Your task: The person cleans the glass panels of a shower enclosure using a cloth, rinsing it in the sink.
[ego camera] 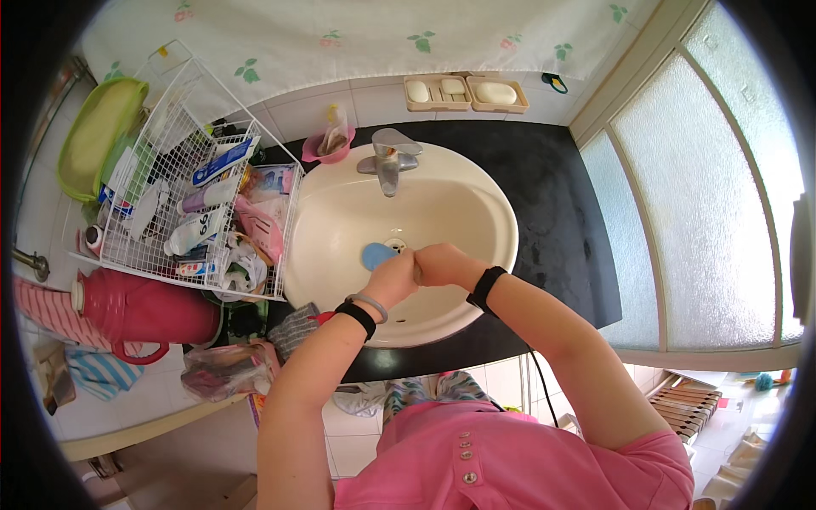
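Over the cream washbasin (459,210), my left hand (396,277) and my right hand (440,264) meet, knuckles close together. A blue, smooth, oval-ended object (377,256) sticks out past my left hand, which appears closed around the rest of it; its kind is unclear. My right hand is curled against the left, and what lies inside its fingers is hidden. Just beyond the hands is the metal drain (396,245), partly covered. The chrome single-lever faucet (389,162) stands at the basin's back, with no water visibly running.
A white wire basket (191,280) of tubes and packets stands left, beside a red thermos jug (150,312). Behind the basin are a pink bowl (312,150) and soap dishes (437,107) with soap bars. A grey cloth (293,331) lies by the basin's front left on the black countertop (554,191).
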`<move>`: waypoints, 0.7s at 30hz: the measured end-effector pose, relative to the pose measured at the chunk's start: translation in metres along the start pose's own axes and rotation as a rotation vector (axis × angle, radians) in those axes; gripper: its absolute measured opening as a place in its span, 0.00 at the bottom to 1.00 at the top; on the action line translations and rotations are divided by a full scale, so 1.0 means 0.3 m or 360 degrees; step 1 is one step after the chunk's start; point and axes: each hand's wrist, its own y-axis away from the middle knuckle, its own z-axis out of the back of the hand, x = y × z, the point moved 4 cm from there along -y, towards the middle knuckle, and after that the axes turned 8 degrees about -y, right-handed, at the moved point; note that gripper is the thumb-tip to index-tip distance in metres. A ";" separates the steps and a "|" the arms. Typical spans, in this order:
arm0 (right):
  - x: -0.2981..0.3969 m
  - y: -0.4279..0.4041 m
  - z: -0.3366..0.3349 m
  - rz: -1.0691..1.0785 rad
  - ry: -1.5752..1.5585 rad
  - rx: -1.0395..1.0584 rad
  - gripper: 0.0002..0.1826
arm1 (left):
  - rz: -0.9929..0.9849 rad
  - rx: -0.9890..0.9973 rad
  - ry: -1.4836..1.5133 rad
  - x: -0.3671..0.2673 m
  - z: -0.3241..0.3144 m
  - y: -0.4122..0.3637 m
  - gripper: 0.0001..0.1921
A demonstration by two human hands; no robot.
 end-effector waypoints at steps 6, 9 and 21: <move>-0.010 0.012 0.034 -0.0388 -0.0517 0.0566 0.17 | 0.0078 -0.0072 -0.0312 -0.009 0.007 0.018 0.12; 0.015 0.078 0.087 0.0127 -0.0599 -0.0273 0.32 | 0.0492 0.0216 0.0230 0.048 0.035 0.008 0.12; 0.031 0.079 0.083 0.0434 0.0377 -0.0527 0.15 | 0.0948 0.1052 0.1610 0.020 -0.002 0.008 0.08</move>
